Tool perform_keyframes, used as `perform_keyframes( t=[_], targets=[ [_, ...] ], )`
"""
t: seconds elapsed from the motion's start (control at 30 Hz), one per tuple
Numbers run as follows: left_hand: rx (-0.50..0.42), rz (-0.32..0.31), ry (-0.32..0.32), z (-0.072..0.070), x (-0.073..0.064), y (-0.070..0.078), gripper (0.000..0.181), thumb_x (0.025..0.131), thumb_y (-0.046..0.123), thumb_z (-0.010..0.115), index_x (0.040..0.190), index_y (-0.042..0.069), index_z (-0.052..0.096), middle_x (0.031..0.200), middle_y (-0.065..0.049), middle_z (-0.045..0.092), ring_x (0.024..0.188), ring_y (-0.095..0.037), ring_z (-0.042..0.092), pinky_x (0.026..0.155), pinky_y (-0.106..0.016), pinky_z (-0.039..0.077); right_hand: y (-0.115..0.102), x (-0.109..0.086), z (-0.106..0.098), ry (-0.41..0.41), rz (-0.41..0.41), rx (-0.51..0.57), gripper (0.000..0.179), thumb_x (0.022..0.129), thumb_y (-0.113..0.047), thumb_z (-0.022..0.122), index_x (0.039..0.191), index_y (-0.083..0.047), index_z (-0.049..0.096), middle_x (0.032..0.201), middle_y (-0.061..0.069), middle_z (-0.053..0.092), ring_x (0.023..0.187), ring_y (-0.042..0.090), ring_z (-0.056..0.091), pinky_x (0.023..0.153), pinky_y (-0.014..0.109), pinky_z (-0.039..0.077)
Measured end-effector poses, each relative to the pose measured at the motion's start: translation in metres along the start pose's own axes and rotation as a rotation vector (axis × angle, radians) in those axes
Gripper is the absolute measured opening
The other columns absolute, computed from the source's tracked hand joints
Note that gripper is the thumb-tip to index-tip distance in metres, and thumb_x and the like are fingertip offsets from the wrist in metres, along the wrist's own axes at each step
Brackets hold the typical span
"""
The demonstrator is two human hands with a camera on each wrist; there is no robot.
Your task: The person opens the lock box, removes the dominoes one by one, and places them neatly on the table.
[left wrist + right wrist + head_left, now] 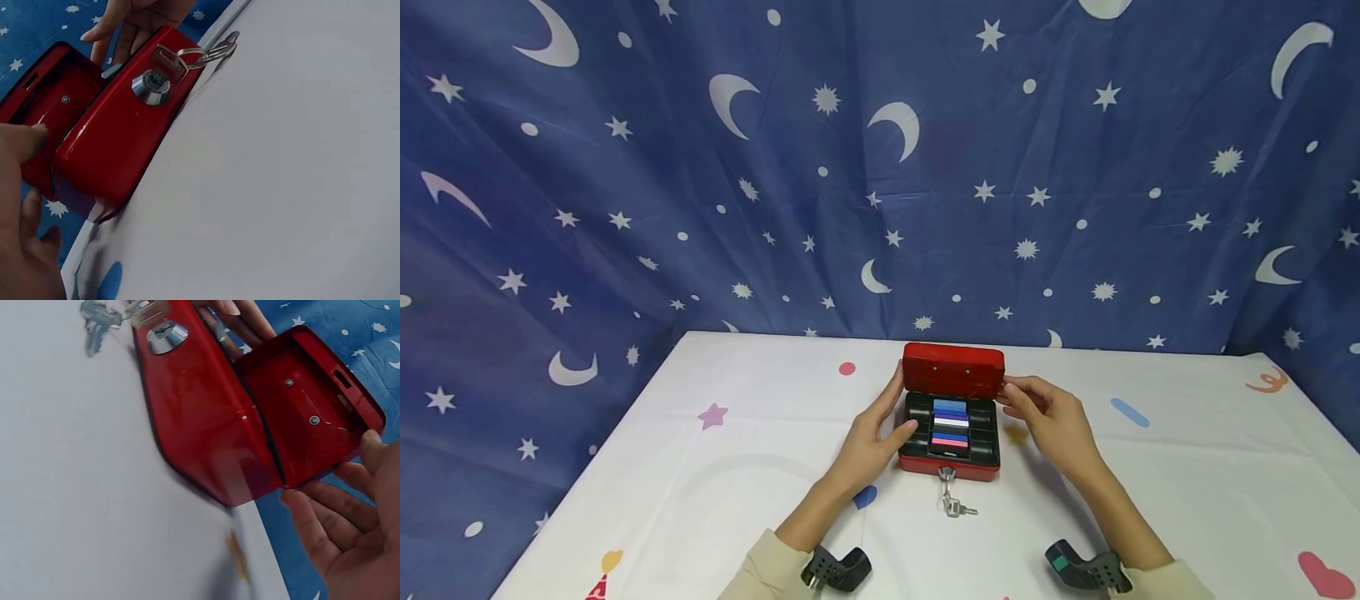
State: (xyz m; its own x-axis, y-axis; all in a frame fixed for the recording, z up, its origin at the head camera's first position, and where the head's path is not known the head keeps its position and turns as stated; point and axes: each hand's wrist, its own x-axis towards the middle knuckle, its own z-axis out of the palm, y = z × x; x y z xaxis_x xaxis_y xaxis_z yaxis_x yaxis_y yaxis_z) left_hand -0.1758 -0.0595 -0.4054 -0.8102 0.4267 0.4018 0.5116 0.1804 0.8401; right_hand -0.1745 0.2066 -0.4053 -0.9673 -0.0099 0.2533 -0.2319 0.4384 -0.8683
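A small red cash box [917, 464] stands on the table with its lid [955, 377] raised at the back. Blue, white and pink strips [951, 407] lie in the middle of its black tray [982, 437]. My left hand [867, 446] lies along the left side, fingers stretched toward the lid, thumb over the tray's rim. At the lid's right edge my right hand [1056, 421] pinches with thumb and fingers, as the right wrist view shows. A key sits in the silver lock [150, 87], and more keys [955, 507] hang from its ring.
The table carries a white cloth [737, 500] printed with coloured shapes. Behind it hangs a blue curtain [812, 250] with moons and stars. Each wrist wears a black strap device, one on the left [838, 570] and another on the right [1086, 568].
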Motion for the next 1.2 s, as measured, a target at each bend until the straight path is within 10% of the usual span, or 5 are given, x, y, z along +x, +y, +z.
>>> perform_keyframes(
  t=[0.23, 0.57, 1.2],
  targets=[
    [-0.032, -0.057, -0.079, -0.001, 0.0, -0.007, 0.07, 0.096, 0.005, 0.055, 0.152, 0.003, 0.014, 0.157, -0.01, 0.014, 0.14, -0.026, 0.025, 0.111, -0.036, 0.023, 0.006, -0.004, 0.0, 0.016, -0.134, -0.055, 0.035, 0.096, -0.02, 0.06, 0.128, -0.009, 0.055, 0.111, 0.014, 0.068, 0.089, 0.024, 0.07, 0.08, 0.018, 0.052],
    [-0.105, -0.098, -0.127, -0.005, 0.001, -0.01, 0.069, 0.097, 0.0, 0.051, 0.153, 0.005, 0.011, 0.158, -0.009, 0.01, 0.14, -0.032, 0.024, 0.112, -0.042, 0.022, 0.018, -0.002, 0.004, 0.053, -0.386, -0.299, 0.067, 0.087, -0.007, 0.069, 0.147, -0.012, 0.04, 0.112, 0.014, 0.067, 0.092, 0.033, 0.067, 0.089, 0.057, 0.045],
    [-0.076, -0.14, -0.18, -0.009, 0.003, -0.007, 0.074, 0.096, 0.0, 0.052, 0.154, 0.01, 0.008, 0.159, -0.006, 0.008, 0.14, -0.031, 0.025, 0.113, -0.041, 0.021, 0.012, 0.002, 0.006, 0.037, -0.391, -0.406, 0.079, 0.089, -0.009, 0.067, 0.153, -0.02, 0.024, 0.114, 0.016, 0.065, 0.085, 0.037, 0.068, 0.08, 0.053, 0.052]
  ],
)
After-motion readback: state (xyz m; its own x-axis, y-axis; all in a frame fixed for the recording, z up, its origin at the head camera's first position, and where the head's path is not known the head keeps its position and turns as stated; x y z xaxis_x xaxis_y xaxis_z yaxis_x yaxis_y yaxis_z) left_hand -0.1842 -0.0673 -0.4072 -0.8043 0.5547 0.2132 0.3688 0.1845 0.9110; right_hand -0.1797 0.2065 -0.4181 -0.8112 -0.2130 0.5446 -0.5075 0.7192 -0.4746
